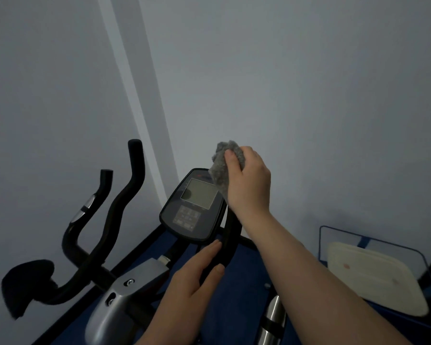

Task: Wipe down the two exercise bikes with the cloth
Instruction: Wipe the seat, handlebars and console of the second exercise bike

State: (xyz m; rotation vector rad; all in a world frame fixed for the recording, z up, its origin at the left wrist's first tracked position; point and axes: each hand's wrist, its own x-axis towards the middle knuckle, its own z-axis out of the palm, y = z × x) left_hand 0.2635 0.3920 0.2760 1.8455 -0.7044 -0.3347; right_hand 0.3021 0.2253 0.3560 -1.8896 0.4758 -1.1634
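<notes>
A: Head view, nearest first. What sits closest, taking the console as the landmark?

B: Below the console (193,207) the left hand (189,280) rests on the black right handlebar (228,247) of the near bike. Its fingers (209,247) lie almost straight along the bar and the thumb sits on the bar's other side, so the hand is loosely laid around it rather than clenched.

A: And beside that?

B: Below and to the left of the console is the bike's silver stem housing (115,302), with a bolt on top. Below and to the right, a shiny silver cylinder (271,317) stands over the blue floor (237,295). Further right of the console a cream tray (373,277) lies inside a blue-edged holder.

A: Where is the cloth?

B: The grey cloth (222,168) is bunched against the console's upper right corner, touching its edge beside the screen. The right hand (249,180) grips it: the thumb presses on the front of the cloth and the other fingers are curled round behind it.

A: Further off?

B: Left of the console rise the curved black handlebars (125,200) of a second bike, with a black pad (25,285) at their low end. Behind the console is a plain pale wall (284,83).
</notes>
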